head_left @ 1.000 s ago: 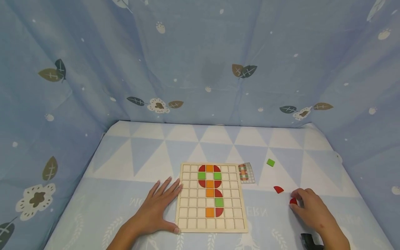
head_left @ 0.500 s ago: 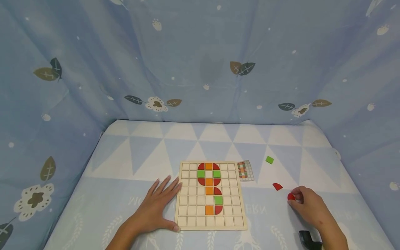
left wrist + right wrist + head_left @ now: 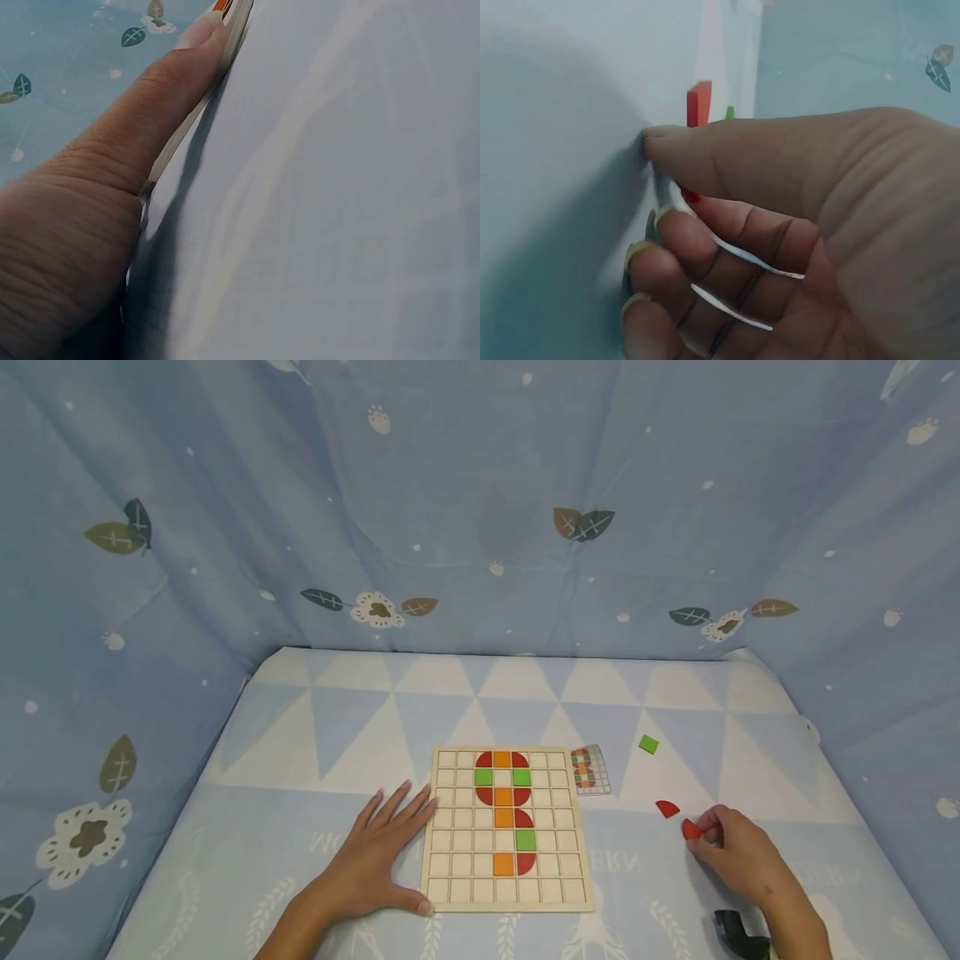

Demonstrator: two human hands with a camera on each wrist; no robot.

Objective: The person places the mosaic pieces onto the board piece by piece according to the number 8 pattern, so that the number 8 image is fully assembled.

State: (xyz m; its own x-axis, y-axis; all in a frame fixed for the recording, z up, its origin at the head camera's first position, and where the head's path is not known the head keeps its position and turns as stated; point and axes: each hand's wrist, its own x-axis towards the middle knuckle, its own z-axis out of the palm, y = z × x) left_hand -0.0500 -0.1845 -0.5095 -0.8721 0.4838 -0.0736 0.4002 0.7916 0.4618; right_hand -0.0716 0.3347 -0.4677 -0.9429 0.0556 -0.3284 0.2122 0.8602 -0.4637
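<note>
My left hand (image 3: 375,860) lies with spread fingers along the left edge of a wooden grid board (image 3: 457,893), its thumb at the lower left corner. Orange and green squares and red quarter-circle tiles form a pattern on the board, among them an orange tile (image 3: 503,864) low down. At the right, my right hand (image 3: 738,852) pinches a red quarter-circle tile (image 3: 690,830) between thumb and fingers, close to the tabletop. Just left of it lies another red quarter-circle tile (image 3: 667,809). In the right wrist view the thumb mostly hides the held tile (image 3: 691,195).
A small pattern card (image 3: 591,770) lies against the board's upper right edge. Farther right is a loose green square tile (image 3: 648,744). A black object (image 3: 738,935) sits by the right wrist. Blue patterned curtains (image 3: 480,510) surround the table.
My right hand has shifted slightly left with the red quarter-circle tile, bringing it closer to the other red one. My left hand stays at the board.
</note>
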